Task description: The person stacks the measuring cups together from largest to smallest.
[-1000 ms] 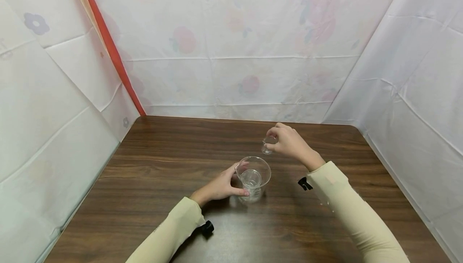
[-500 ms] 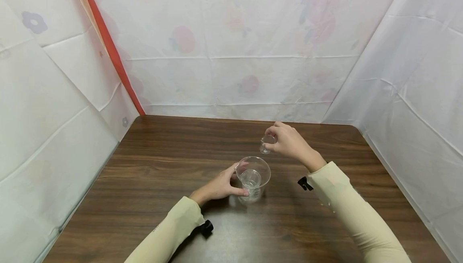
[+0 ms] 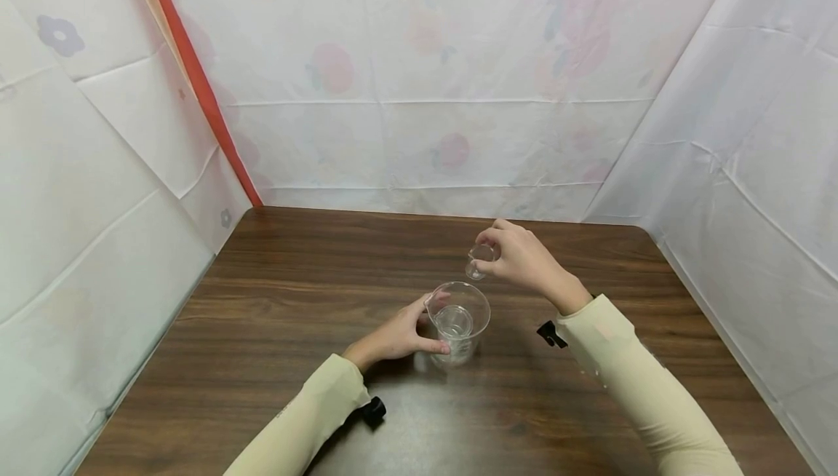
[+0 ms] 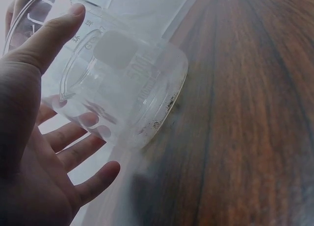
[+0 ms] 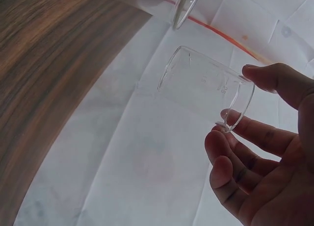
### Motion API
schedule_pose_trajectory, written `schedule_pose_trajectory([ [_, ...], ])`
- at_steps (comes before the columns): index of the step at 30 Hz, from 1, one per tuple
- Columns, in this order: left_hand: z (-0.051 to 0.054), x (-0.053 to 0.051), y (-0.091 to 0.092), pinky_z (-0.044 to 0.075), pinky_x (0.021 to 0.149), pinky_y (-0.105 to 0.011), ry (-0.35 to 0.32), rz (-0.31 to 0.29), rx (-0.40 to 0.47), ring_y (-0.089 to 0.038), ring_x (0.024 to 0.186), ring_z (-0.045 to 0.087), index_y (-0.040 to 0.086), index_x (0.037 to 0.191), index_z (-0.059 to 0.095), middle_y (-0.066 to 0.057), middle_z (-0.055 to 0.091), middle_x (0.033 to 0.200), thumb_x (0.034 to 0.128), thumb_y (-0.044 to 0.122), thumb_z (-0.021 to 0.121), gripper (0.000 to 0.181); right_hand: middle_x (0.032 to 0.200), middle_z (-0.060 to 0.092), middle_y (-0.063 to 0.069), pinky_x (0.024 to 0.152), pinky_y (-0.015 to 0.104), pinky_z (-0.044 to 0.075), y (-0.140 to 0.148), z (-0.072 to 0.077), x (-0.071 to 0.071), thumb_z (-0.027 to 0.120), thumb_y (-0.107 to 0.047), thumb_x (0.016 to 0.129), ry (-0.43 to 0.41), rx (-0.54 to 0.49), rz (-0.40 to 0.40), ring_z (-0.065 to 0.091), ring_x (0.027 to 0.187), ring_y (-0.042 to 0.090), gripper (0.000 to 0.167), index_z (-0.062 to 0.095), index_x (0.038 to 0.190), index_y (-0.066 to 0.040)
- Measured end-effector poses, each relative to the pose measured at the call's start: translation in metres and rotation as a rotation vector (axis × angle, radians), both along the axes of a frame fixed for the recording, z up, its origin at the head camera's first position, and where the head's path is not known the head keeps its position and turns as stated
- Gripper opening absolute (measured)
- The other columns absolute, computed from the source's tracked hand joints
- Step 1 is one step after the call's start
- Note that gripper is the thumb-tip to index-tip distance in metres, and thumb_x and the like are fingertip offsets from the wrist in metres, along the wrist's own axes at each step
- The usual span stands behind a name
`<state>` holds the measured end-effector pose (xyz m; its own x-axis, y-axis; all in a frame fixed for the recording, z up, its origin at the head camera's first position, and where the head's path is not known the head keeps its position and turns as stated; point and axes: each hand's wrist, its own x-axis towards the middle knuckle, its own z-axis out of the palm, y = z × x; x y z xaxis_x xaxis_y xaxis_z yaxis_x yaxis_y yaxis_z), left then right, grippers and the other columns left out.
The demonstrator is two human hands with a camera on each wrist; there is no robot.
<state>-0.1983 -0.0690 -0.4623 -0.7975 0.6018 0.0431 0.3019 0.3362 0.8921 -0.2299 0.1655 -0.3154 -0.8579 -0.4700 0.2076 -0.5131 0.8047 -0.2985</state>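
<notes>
A large clear glass beaker (image 3: 481, 324) stands upright on the brown wooden table (image 3: 314, 265). My left hand (image 3: 401, 333) holds it from the left side, thumb in front and fingers around the back. Inside it sits a smaller beaker (image 3: 455, 320), whose rim and spout (image 4: 66, 95) show through the wall in the left wrist view. Behind and slightly right of it, my right hand (image 3: 522, 259) pinches a tiny glass beaker (image 5: 201, 84) near its rim between thumb and fingertips. This tiny beaker hangs above the table, apart from the large one.
White printed curtains (image 3: 406, 97) close off the back and both sides of the table. A red strip (image 3: 203, 90) runs down the back left corner. Black clips (image 3: 374, 413) hang from both sleeves.
My right hand has drifted slightly left with the tiny beaker, nearer to the large beaker. The left hand and large beaker have stayed in place.
</notes>
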Motion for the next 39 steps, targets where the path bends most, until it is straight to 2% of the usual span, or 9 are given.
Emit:
schedule_pose_trajectory([
  [10, -0.001, -0.002, 0.000, 0.039, 0.110, -0.045, -0.003, -0.006, 0.003, -0.020, 0.135, 0.046, 0.026, 0.148, 0.035, -0.005, 0.049, 0.147, 0.0771, 0.034, 0.083, 0.086, 0.093, 0.061, 0.004, 0.071, 0.035, 0.048, -0.002, 0.003, 0.006, 0.077, -0.028, 0.082, -0.006, -0.016, 0.026, 0.057, 0.080, 0.017, 0.030, 0.071, 0.104, -0.008],
  [20, 0.000, -0.002, 0.000, 0.040, 0.110, -0.048, -0.003, -0.019, 0.006, -0.026, 0.133, 0.049, 0.023, 0.149, 0.034, -0.009, 0.049, 0.146, 0.0781, 0.033, 0.082, 0.086, 0.091, 0.063, 0.007, 0.069, 0.033, 0.049, -0.005, 0.002, 0.010, 0.078, -0.027, 0.081, 0.001, -0.043, 0.055, 0.057, 0.075, 0.015, 0.029, 0.072, 0.101, -0.008],
  [27, 0.000, -0.002, 0.000, 0.039, 0.110, -0.047, -0.009, -0.019, 0.006, -0.025, 0.135, 0.047, 0.022, 0.149, 0.034, -0.010, 0.048, 0.147, 0.0776, 0.033, 0.083, 0.087, 0.089, 0.062, 0.004, 0.065, 0.029, 0.048, -0.007, 0.000, 0.013, 0.077, -0.026, 0.081, -0.023, -0.055, 0.081, 0.056, 0.073, 0.013, 0.026, 0.072, 0.100, -0.008],
  [35, -0.002, -0.003, 0.000, 0.039, 0.110, -0.046, -0.016, -0.014, 0.004, -0.025, 0.134, 0.048, 0.024, 0.149, 0.033, -0.008, 0.048, 0.147, 0.0777, 0.032, 0.083, 0.087, 0.088, 0.062, 0.003, 0.066, 0.028, 0.048, -0.011, -0.002, 0.018, 0.078, -0.026, 0.081, -0.017, -0.068, 0.116, 0.060, 0.076, 0.019, 0.028, 0.071, 0.100, -0.006],
  [39, -0.003, -0.003, 0.000, 0.039, 0.110, -0.046, -0.028, -0.014, 0.002, -0.027, 0.132, 0.049, 0.025, 0.149, 0.033, -0.008, 0.047, 0.147, 0.0783, 0.032, 0.082, 0.086, 0.087, 0.061, 0.001, 0.067, 0.027, 0.048, -0.012, -0.004, 0.019, 0.079, -0.026, 0.080, -0.001, -0.069, 0.127, 0.058, 0.076, 0.015, 0.026, 0.071, 0.098, -0.008],
])
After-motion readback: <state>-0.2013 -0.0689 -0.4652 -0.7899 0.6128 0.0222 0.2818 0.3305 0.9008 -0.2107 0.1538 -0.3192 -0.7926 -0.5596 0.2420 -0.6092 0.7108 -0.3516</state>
